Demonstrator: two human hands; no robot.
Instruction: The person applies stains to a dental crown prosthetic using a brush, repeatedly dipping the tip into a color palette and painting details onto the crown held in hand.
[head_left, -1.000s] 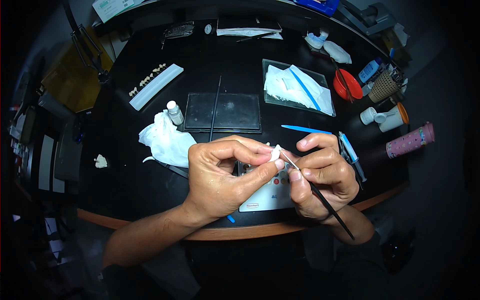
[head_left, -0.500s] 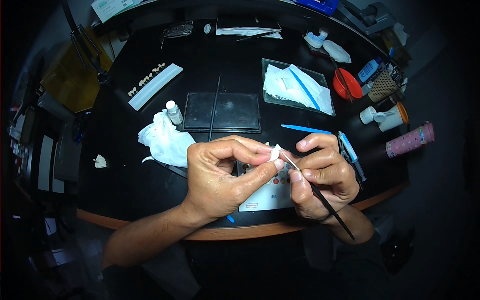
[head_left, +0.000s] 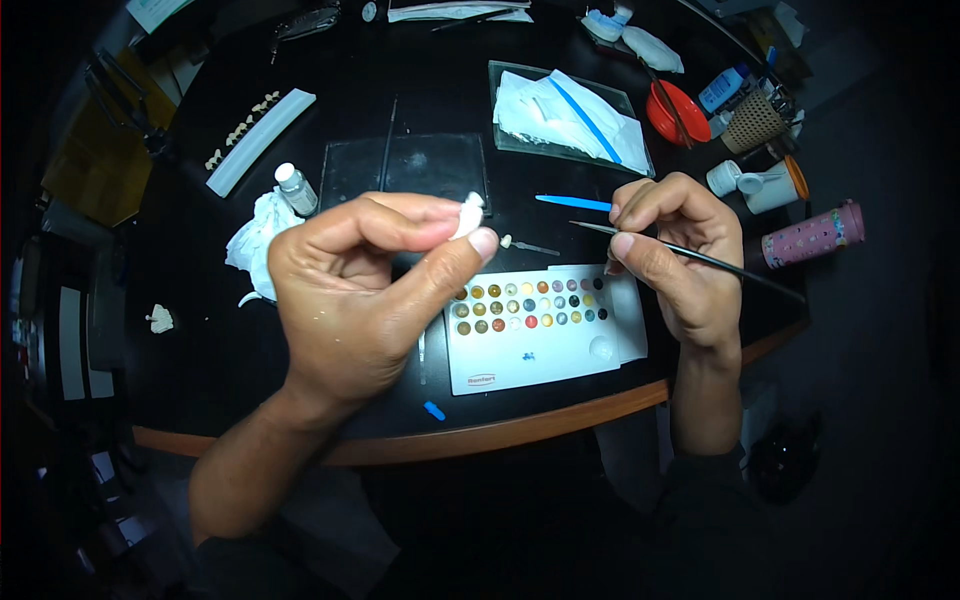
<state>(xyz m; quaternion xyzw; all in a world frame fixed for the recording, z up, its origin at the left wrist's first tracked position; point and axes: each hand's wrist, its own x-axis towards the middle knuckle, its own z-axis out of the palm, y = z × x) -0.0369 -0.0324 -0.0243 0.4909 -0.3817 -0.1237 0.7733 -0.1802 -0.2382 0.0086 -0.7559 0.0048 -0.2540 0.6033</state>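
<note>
Between the thumb and fingers of my left hand [head_left: 345, 280] is a small white tooth model [head_left: 469, 214], tipped upward; the fingers cover part of it. My right hand [head_left: 690, 255] is closed around a thin paintbrush [head_left: 735, 268] with a black handle, its fine tip pointing left toward the tooth model but apart from it. Below and between the hands lies a white palette [head_left: 565, 370] with rows of small coloured paint wells. A small tooth-shaped piece on a pin [head_left: 530, 246] lies just beyond the palette.
Beyond the hands are a dark slab [head_left: 430, 170] with another brush [head_left: 390, 140], and a glass plate [head_left: 640, 165] bearing tissues. A small bottle [head_left: 297, 190] and crumpled tissue [head_left: 258, 235] stand left. Rightward are a red bowl [head_left: 665, 118] and pink flask [head_left: 812, 236].
My hands have drawn apart, and the brush tip has left the tooth model. The palette is now largely uncovered. The whole view has shifted, with the table things higher and further left.
</note>
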